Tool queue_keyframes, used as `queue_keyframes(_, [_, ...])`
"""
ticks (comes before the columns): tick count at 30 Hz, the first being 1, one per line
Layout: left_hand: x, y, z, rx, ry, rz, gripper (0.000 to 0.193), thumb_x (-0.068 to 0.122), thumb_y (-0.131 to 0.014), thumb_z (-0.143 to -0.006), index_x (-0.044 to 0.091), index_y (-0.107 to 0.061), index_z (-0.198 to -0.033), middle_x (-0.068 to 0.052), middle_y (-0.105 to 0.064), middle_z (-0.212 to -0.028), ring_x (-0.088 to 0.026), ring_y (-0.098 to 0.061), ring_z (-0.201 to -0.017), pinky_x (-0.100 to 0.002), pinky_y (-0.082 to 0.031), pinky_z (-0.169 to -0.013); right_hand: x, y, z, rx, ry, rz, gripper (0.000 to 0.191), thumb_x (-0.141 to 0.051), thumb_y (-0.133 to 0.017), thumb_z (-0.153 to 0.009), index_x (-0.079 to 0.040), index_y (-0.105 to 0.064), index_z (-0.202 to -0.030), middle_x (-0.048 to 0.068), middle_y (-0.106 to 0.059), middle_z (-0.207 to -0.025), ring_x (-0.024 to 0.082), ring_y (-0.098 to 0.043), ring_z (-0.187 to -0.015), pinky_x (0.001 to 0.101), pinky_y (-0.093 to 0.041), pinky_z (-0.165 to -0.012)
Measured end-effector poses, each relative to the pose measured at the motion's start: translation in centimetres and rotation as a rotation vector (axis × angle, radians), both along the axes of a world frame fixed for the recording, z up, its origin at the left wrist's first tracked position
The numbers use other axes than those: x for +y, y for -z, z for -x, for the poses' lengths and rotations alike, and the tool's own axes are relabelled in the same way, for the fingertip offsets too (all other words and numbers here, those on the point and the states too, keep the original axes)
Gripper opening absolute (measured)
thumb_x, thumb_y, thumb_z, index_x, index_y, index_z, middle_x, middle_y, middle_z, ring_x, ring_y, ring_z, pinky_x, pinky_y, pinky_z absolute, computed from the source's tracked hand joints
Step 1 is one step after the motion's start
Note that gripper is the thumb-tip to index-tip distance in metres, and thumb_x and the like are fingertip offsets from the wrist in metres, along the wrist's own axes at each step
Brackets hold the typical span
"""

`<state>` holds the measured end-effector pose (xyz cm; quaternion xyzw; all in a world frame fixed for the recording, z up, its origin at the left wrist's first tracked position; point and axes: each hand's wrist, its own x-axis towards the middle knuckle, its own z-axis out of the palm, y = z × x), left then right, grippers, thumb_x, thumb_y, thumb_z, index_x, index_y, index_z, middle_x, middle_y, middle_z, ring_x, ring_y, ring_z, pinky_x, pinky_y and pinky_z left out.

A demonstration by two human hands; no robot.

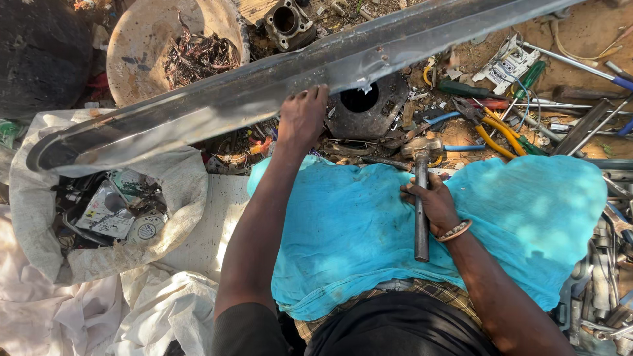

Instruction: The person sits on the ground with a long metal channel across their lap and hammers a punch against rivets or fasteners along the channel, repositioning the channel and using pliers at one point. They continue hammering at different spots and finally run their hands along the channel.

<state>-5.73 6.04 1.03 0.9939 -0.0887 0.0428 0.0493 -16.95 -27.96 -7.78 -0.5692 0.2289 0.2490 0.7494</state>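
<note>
A long dark metal strip (217, 105) runs slantwise across the view, from the lower left to the upper right. My left hand (303, 117) grips its near edge about midway, fingers curled over the metal. My right hand (432, 206) is shut on the steel handle of a hammer (422, 198), whose head (422, 149) points away from me and rests over a blue cloth (369, 244) spread across my lap. A beaded bracelet sits on my right wrist.
A white sack (178, 191) of scrap parts stands at the left. A round pan (145, 39) with metal shavings lies behind it. A dark metal casting with a round hole (369, 109) sits under the strip. Pliers with yellow handles (494, 128), screwdrivers and rods litter the right side.
</note>
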Motion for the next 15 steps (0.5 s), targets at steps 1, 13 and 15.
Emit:
queue_keyframes(1, [0.4, -0.7, -0.5, 0.026, -0.015, 0.020, 0.036, 0.007, -0.067, -0.088, 0.005, -0.063, -0.124, -0.016, -0.072, -0.115, -0.034, -0.071, -0.106, -0.047, -0.055, -0.090, 0.1, 0.0, 0.1, -0.010, -0.002, 0.009, 0.050, 0.000, -0.065, -0.092, 0.007, -0.044, -0.137, 0.021, -0.062, -0.114, 0.027, -0.071, -0.098, 0.0365, -0.064, -0.084])
queue_keyframes(13, [2.0, -3.7, -2.0, -0.538, -0.140, 0.316, 0.021, 0.017, -0.074, -0.089, 0.007, -0.071, -0.107, -0.007, -0.067, -0.091, -0.030, -0.058, -0.093, -0.044, -0.042, -0.094, 4.0, -6.5, -4.8, -0.874, -0.316, 0.933, 0.038, -0.012, -0.075, -0.093, 0.001, -0.066, -0.128, 0.020, -0.068, -0.124, 0.027, -0.065, -0.113, 0.0382, -0.052, -0.101])
queue_keyframes(15, [2.3, -3.3, -2.4, -0.549, -0.158, 0.327, 0.023, 0.015, -0.074, -0.090, 0.007, -0.072, -0.111, -0.007, -0.065, -0.091, -0.028, -0.056, -0.096, -0.043, -0.041, -0.098, 5.9, -7.6, -7.6, -0.793, -0.301, 0.838, 0.029, -0.011, -0.071, -0.097, 0.000, -0.069, -0.124, 0.016, -0.070, -0.120, 0.019, -0.068, -0.106, 0.0327, -0.054, -0.097])
